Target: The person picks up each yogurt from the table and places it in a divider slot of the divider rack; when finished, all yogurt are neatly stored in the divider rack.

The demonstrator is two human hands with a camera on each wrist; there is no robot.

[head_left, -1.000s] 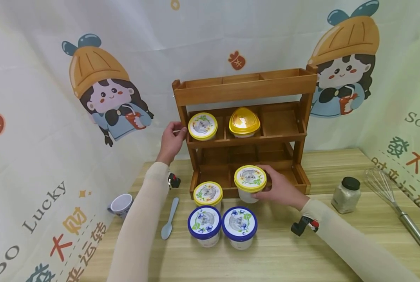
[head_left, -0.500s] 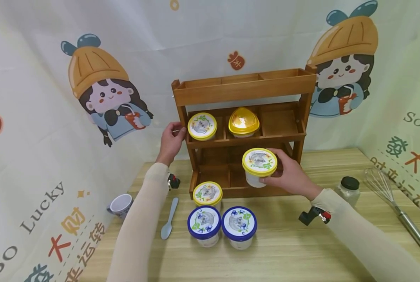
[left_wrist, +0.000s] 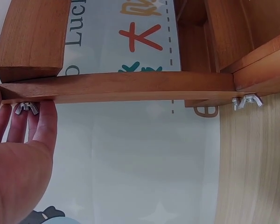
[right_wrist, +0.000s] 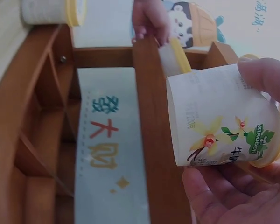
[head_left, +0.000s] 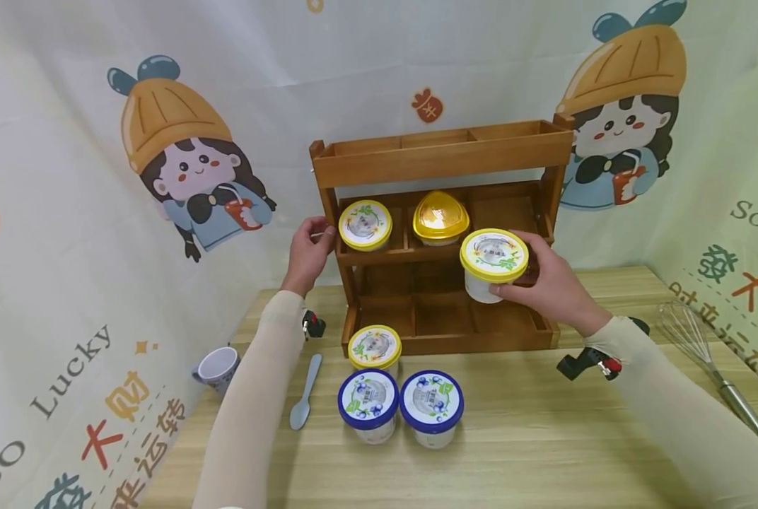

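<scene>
- The right hand [head_left: 554, 283] has its thumb and fingers curled round a yellow-lidded cup [head_left: 493, 263], thumb on the near side, fingers on the far side; the wrist view shows the thumb across the cup's wall [right_wrist: 221, 122] and the fingers under it.
- That cup is held up off the table, upright, in front of the right end of the rack's middle shelf, just right of a gold dome tub [head_left: 440, 218].
- The left hand [head_left: 309, 251] grips the left post of the rack [head_left: 442, 155], at the height of the middle shelf; the wrist view shows its fingers [left_wrist: 42, 126] pressed together against the underside of a wooden board, next to a wing nut.
- A second yellow cup [head_left: 365, 226] sits in the left compartment of the middle shelf, just beside that hand.
- On the table near the rack's foot stands a third yellow cup [head_left: 375, 348], with two blue cups [head_left: 431, 408] side by side nearer still.
- A spoon [head_left: 305, 393] and a mug [head_left: 217, 369] lie to the left.
- A whisk [head_left: 710, 367] lies at the far right of the table [head_left: 532, 438].
</scene>
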